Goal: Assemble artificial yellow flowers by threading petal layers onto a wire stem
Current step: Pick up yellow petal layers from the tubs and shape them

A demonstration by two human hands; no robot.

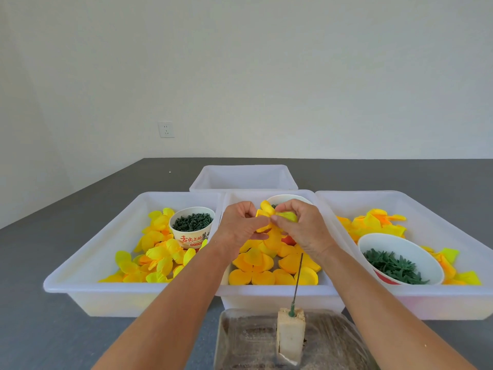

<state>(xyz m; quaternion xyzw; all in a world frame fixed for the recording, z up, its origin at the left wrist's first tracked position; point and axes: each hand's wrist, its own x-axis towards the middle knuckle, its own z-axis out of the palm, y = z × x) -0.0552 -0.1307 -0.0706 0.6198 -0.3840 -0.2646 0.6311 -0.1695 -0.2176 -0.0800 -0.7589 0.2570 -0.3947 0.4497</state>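
Left bin (88,263) of yellow petals with a cup of green pieces (192,227), then left hand (241,227) and right hand (302,227) both pinching a yellow petal layer (266,212) above the middle bin (269,291), wire stem (298,279) upright in a block (290,335) on the tabletop (40,329).
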